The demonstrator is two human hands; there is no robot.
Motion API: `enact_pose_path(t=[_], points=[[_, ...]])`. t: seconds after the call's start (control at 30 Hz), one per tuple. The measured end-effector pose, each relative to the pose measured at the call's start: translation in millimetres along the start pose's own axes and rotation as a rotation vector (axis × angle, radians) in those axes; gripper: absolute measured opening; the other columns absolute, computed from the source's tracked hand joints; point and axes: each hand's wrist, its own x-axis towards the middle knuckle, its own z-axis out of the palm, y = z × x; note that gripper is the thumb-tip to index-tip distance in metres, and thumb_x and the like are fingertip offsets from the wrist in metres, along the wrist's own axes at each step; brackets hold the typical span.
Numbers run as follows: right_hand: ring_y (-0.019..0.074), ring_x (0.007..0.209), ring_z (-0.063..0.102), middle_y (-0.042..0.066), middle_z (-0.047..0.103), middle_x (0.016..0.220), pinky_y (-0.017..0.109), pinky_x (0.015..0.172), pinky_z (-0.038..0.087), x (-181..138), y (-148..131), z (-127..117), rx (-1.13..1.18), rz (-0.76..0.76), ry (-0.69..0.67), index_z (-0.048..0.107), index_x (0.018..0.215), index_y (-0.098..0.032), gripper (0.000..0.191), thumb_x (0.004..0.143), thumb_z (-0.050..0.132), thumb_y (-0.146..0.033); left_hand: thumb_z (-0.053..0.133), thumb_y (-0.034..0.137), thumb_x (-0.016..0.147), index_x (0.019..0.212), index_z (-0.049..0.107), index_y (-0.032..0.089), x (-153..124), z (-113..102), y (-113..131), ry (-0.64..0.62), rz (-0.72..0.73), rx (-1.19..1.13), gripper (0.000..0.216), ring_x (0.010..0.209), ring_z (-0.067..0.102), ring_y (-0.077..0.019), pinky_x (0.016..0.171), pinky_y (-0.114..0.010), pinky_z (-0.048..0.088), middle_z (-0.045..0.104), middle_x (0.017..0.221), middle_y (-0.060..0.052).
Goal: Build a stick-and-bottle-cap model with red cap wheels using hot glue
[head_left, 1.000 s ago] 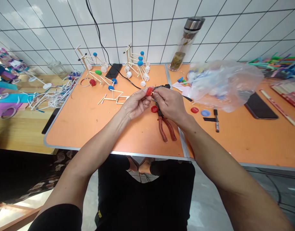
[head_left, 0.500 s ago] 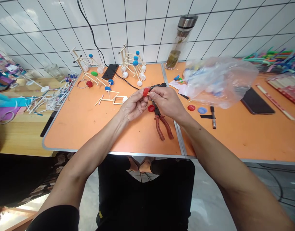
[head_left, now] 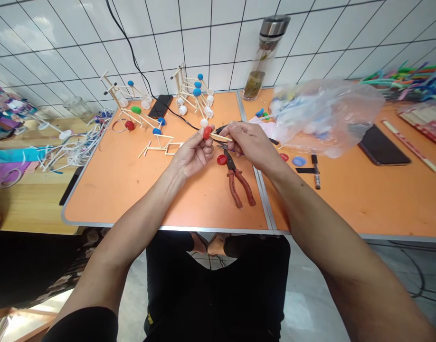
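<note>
My left hand (head_left: pixel 193 154) pinches a red plastic cap (head_left: pixel 207 132) between thumb and fingers. A thin wooden stick (head_left: pixel 221 137) spans from the cap to my right hand (head_left: pixel 251 142), whose thumb and fingertips are closed on its other end. Whether the stick is fixed to the cap I cannot tell. Under my hands lie pliers (head_left: pixel 241 186) with red-brown handles, their jaws partly hidden. Another red cap (head_left: pixel 222 160) rests against them. Behind my right fingers, a dark tool (head_left: pixel 221 128) is mostly covered.
Stick models with coloured caps stand at the back, one with a green cap (head_left: pixel 136 109). A flat stick frame (head_left: pixel 160 148) lies left of my hands. Against the wall are a tea bottle (head_left: pixel 255 85) and a plastic bag (head_left: pixel 332 114). Right: a blue cap (head_left: pixel 298 161), a marker (head_left: pixel 317 178), a phone (head_left: pixel 383 146).
My hands have moved apart, the left one with the red cap shifting slightly left. More of the stick now shows between them. The view has tilted a little.
</note>
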Motion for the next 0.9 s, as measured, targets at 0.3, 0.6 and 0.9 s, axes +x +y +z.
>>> enact_pose_path(t=[0.3, 0.6, 0.9], points=[[0.0137, 0.059, 0.053, 0.004, 0.072, 0.078, 0.029, 0.054, 0.048, 1, -2, -4, 0.043, 0.002, 0.007, 0.072, 0.088, -0.024, 0.071, 0.091, 0.070, -0.095, 0.070, 0.031, 0.112, 0.112, 0.080, 0.018, 5, -8, 5, -0.010, 0.010, -0.012, 0.017, 0.051, 0.057, -0.0040, 0.054, -0.014, 0.046, 0.065, 0.065, 0.006], [0.0142, 0.065, 0.059, 0.002, 0.069, 0.075, 0.029, 0.060, 0.048, 2, 4, 5, -0.010, -0.068, 0.030, 0.073, 0.084, -0.022, 0.045, 0.090, 0.091, -0.063, 0.056, 0.033, 0.119, 0.106, 0.077, 0.017, -1, -1, 6, 0.023, 0.013, -0.011, 0.030, 0.050, 0.058, -0.0043, 0.053, -0.014, 0.046, 0.065, 0.064, 0.005], [0.0109, 0.059, 0.052, 0.001, 0.067, 0.075, 0.026, 0.054, 0.045, 5, 9, 0, 0.141, 0.066, -0.008, 0.072, 0.086, -0.022, 0.049, 0.086, 0.094, -0.065, 0.055, 0.029, 0.118, 0.122, 0.077, 0.017, -8, 6, 7, 0.030, 0.038, 0.078, 0.026, 0.055, 0.070, -0.0078, 0.058, -0.016, 0.056, 0.080, 0.073, 0.000]])
